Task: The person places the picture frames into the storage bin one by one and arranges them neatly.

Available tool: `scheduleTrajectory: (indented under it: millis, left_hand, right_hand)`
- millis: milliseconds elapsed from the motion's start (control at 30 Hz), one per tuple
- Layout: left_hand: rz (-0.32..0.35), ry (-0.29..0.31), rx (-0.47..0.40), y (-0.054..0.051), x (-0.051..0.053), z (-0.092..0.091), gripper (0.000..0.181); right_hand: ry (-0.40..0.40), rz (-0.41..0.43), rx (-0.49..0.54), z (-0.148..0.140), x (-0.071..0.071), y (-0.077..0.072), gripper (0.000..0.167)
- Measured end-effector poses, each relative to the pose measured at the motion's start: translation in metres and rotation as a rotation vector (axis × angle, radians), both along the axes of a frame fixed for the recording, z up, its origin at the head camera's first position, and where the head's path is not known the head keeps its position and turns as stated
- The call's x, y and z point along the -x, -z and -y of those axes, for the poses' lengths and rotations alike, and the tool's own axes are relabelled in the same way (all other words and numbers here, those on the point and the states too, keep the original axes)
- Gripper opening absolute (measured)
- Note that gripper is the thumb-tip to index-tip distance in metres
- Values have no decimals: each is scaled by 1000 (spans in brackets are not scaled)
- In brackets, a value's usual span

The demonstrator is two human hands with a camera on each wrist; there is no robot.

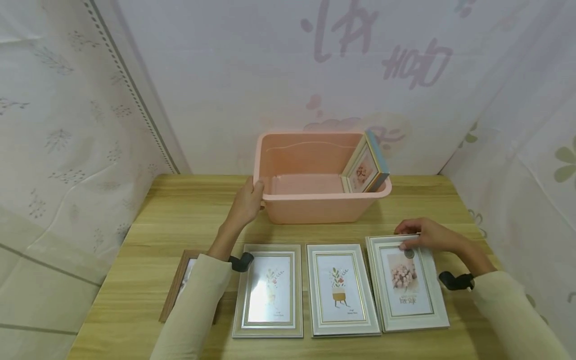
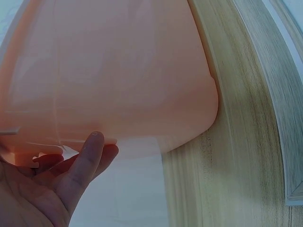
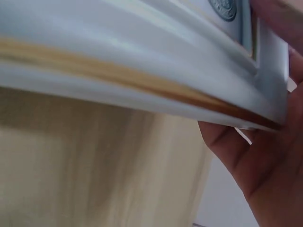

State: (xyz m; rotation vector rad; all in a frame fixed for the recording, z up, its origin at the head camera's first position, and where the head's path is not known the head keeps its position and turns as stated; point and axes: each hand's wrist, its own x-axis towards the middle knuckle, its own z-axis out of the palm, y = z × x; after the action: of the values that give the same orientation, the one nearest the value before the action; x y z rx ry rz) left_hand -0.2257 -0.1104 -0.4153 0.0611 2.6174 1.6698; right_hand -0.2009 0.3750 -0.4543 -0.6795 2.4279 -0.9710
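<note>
Gripping tub with left hand, we clamp likely stiff, fragile frame by border with right hand near right edge of tabletop.

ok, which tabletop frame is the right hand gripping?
The white frame at far right, showing pink flowers; the right hand grips its far edge. The brown frame, beige frame and other white frame lie clear of that hand.

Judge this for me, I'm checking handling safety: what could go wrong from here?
The white rectangular picture frame with pink flowers might slip: the right hand grips only its top edge.

The cream rectangular picture frame leaning in the pink plastic bin, rising above its rim, could topple if the left hand, holding the bin's left end, tips it.
</note>
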Motion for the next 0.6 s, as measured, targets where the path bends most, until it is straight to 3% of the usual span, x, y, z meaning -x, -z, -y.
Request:
scheduleTrajectory:
  millis: [200,600]
  left_hand:
    - [-10,1,7,1,1,0,44]
    - [-11,-6,7,2,1,0,45]
  right_hand:
    - [-13,72,54,2,-3,-16,23]
    - [-10,-146,115,2,-12,-56,25]
